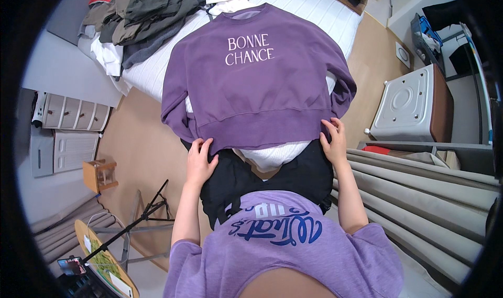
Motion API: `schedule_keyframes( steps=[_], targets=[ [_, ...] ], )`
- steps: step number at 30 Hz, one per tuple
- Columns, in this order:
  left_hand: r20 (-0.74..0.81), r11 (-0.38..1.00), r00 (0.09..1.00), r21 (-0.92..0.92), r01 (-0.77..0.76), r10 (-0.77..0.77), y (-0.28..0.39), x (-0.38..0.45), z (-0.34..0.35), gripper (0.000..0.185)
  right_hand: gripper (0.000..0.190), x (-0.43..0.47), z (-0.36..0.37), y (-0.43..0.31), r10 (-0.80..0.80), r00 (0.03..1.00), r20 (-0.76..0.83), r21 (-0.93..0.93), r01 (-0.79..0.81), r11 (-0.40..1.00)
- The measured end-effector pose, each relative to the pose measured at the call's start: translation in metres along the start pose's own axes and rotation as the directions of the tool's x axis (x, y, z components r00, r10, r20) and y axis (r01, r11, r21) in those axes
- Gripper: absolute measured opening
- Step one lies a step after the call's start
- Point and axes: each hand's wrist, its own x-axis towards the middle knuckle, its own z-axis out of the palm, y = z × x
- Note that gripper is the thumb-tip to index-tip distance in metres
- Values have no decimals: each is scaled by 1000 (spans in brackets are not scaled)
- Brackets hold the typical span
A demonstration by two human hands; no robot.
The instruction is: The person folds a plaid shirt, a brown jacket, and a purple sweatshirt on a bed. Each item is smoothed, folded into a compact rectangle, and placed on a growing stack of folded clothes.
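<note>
A purple crew-neck sweatshirt (255, 85) is spread out before me on the white bedding, neckline away from me. Pale lettering crosses its chest. Both sleeves bend down along its sides, and the wide ribbed hem (263, 131) is nearest me. My left hand (200, 162) touches the hem's left corner, thumb apart from the fingers. At the right corner, the fingers of my right hand (334, 140) rest against the hem's edge. Whether either hand pinches the cloth is not clear. Below the hem are my legs in black trousers (228, 176).
Piled clothes (153, 15) lie on the bed's (310, 11) far left. A tripod (145, 213) holding a phone (72, 265) stands lower left, near a small wooden stool (100, 175). To the right are a white-topped storage unit (404, 101) and a beige curtain (416, 188).
</note>
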Motion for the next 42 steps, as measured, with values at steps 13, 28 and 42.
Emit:
schedule_keyframes(
  steps=[13,28,42],
  targets=[
    [-244,911,931,-377,167,-272,1,0,23,42,62,-7,5,-11,-156,987,30,-131,159,979],
    [-287,967,957,-252,-38,-37,10,-15,-66,38,26,0,-67,-23,70,989,-133,194,-44,980],
    [-131,967,971,-133,-217,200,40,139,-48,39,41,132,-11,-90,-253,967,16,-91,254,963]
  ],
)
